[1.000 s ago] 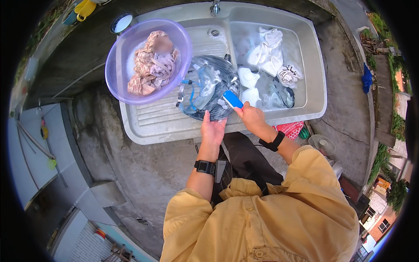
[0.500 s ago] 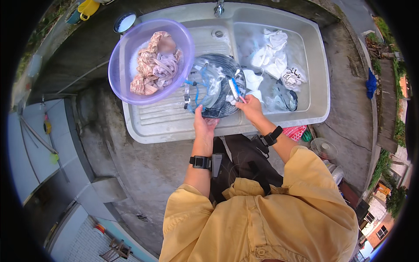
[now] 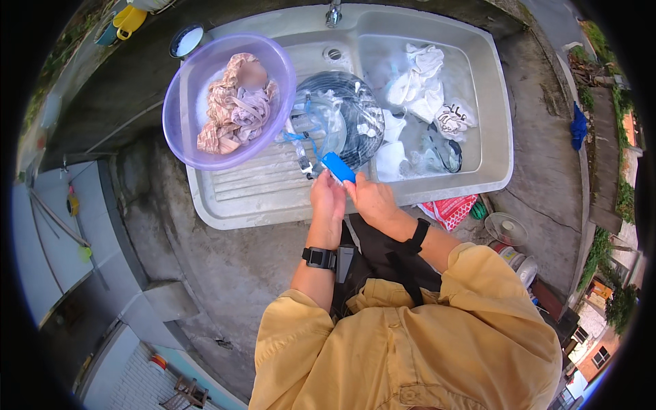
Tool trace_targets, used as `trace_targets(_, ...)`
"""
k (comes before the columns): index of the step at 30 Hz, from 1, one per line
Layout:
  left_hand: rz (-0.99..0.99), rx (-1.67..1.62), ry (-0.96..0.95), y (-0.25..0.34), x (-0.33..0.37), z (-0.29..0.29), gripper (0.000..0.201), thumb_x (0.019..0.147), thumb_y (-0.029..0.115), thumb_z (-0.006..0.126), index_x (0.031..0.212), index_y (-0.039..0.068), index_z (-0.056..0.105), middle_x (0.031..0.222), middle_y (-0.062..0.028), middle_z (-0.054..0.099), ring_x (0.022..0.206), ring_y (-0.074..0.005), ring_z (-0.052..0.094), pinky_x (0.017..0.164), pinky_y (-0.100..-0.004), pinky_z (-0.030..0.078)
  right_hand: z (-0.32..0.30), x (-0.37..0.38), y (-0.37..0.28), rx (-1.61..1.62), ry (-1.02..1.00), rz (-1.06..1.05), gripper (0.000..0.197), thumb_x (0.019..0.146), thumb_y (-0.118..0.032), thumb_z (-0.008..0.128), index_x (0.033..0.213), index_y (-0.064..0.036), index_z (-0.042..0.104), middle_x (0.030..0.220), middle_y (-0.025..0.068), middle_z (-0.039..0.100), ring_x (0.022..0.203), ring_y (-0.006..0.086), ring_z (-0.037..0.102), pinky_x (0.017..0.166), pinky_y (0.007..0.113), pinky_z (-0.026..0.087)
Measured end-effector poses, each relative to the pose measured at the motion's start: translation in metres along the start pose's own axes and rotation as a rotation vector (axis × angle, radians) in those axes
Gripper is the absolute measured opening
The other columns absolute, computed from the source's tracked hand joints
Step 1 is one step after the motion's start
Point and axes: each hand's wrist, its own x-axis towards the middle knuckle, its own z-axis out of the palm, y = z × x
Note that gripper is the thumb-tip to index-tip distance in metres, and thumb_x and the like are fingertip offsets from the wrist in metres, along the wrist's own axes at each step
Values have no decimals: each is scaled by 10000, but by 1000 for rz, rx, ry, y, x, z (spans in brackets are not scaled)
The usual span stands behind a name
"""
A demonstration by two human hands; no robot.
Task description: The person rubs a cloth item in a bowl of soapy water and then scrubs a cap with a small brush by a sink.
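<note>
In my right hand (image 3: 374, 199) is a blue scrub brush (image 3: 338, 168), its pale bristles turned down toward my left fingertips. My left hand (image 3: 329, 198) has its fingers curled at the end of a clear strap (image 3: 302, 154) with dark fittings; the brush partly hides the grip. The strap and a blue cord (image 3: 311, 141) belong to a round, dark, wet, ribbed thing (image 3: 357, 123) with a paler centre and suds on it. It lies on the sink's drainboard, just beyond both hands, overlapping the basin's edge.
A purple tub (image 3: 171, 133) of pinkish wet clothes (image 3: 236, 102) stands on the left of the pale sink (image 3: 502, 137). White cloths (image 3: 420, 78) soak in cloudy water in the right basin. A tap (image 3: 333, 14) and small bowl (image 3: 188, 42) sit at the back.
Both hands have drawn closer together and off the round thing's rim. The brush has moved left and turned over, blue back up. The strap's end has shifted right to my left fingers.
</note>
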Motion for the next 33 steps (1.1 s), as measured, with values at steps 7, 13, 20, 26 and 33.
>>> trace_targets(7, 26, 2, 85, -5, 2, -15, 202, 890, 145, 438, 1001, -18, 481, 996, -129, 557, 936, -249, 545, 864, -381, 446, -3, 19, 34, 11, 15, 127, 380, 860, -388, 472, 807, -12, 494, 555, 187, 571, 506, 365, 576, 474, 460, 450)
trace_targets(13, -69, -13, 56, 0, -14, 9, 162, 887, 108, 440, 1010, 6, 470, 998, -114, 558, 897, -216, 552, 809, -372, 457, 0, 22, 44, -108, 81, 40, 436, 842, -445, 479, 760, -18, 496, 557, 173, 577, 529, 353, 591, 474, 438, 465)
trace_targets(20, -6, 660, 248, 52, -7, 18, 398, 759, 236, 622, 949, -76, 465, 860, -178, 559, 756, -252, 612, 511, -303, 517, -4, 39, 68, -238, 68, 39, 468, 836, -477, 476, 718, -26, 504, 550, 161, 577, 516, 343, 589, 458, 429, 460)
trace_targets(26, 88, 685, 177, 60, -7, 8, 289, 770, 55, 479, 984, -135, 443, 953, -205, 522, 747, -228, 611, 527, -307, 548, -16, 20, 24, 130, -37, 201, 472, 825, -479, 497, 762, -12, 519, 600, 178, 589, 578, 354, 598, 516, 448, 463)
trace_targets(33, 139, 378, -57, 47, -27, 0, 305, 734, -30, 442, 1037, -63, 465, 953, -99, 529, 920, -219, 539, 887, -454, 432, -3, 30, 9, -10, -144, 41, 485, 834, -472, 485, 799, 9, 530, 600, 186, 585, 580, 356, 594, 521, 445, 458)
